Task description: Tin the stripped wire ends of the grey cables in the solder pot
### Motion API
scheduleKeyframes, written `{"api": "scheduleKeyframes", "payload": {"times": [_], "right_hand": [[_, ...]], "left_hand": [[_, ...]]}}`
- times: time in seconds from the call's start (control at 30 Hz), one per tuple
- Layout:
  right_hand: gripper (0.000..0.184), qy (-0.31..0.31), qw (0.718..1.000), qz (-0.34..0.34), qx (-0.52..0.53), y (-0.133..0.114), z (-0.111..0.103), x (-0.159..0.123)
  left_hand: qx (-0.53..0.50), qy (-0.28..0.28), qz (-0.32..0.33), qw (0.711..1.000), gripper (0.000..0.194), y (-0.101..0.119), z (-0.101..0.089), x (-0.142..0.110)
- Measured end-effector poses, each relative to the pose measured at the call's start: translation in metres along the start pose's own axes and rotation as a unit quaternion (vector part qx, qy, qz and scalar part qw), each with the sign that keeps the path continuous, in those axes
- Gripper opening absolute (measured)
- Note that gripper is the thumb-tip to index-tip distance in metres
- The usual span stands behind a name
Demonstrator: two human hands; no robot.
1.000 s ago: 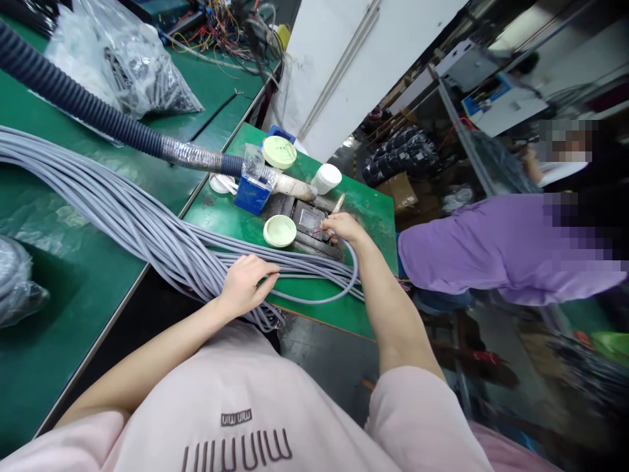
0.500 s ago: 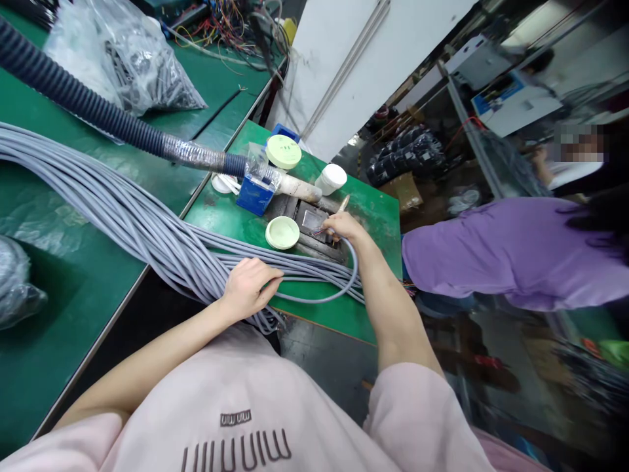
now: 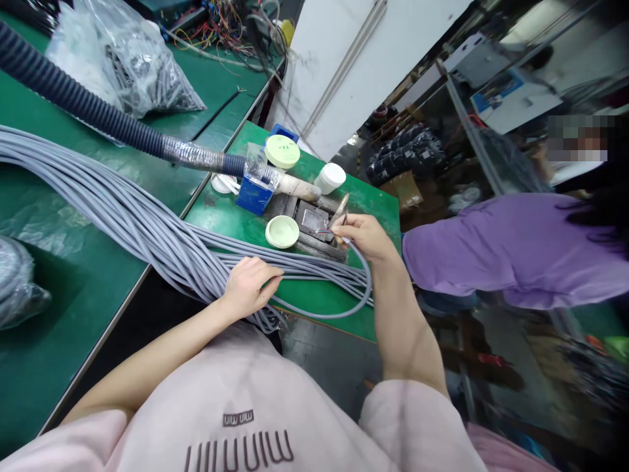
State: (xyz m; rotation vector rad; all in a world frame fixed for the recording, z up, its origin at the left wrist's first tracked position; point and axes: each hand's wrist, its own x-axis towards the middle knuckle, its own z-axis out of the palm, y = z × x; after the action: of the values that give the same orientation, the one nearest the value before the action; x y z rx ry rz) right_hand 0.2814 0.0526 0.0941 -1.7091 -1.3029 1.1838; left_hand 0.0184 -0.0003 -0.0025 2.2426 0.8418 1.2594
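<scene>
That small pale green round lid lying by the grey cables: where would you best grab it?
Probably by its raised rim, from straight above. The pale green lid lies flat on the green table, so only the rim offers a hold. Come from the open table side: the cable bundle and metal block crowd the others.

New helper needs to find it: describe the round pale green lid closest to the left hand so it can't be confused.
Start at the small green table crossed by the bundle of grey cables. Just beyond the cables, past the left hand, lies a round pale green lid flat beside a dark metal block. Its twin sits farther back, raised above a blue box.
</scene>
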Motion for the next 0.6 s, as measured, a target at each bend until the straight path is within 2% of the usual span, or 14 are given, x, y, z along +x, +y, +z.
{"api": "scheduleKeyframes", "payload": {"times": [0.13,0.3,0.47,0.53,0.6], "right_hand": [[0.023,-0.011,0.999,-0.036,0.032,-0.007,0.007,-0.031],[0.025,-0.013,0.998,-0.045,0.03,-0.012,0.012,-0.052],[0.03,0.014,0.998,-0.039,0.052,-0.002,0.006,-0.074],[0.035,0.048,0.994,-0.052,0.08,0.004,0.003,-0.099],[0.034,0.085,0.991,-0.06,0.083,0.006,0.003,-0.139]], "left_hand": [[0.012,-0.007,-0.01,1.0,0.016,0.001,-0.001,0.0],[0.021,-0.009,-0.012,1.0,0.017,0.004,-0.002,0.0],[0.015,-0.018,-0.029,0.999,0.019,0.004,-0.002,0.0],[0.015,-0.025,-0.037,0.999,0.018,0.004,-0.002,0.001],[0.022,-0.04,-0.042,0.998,0.018,0.006,-0.003,0.002]]}}
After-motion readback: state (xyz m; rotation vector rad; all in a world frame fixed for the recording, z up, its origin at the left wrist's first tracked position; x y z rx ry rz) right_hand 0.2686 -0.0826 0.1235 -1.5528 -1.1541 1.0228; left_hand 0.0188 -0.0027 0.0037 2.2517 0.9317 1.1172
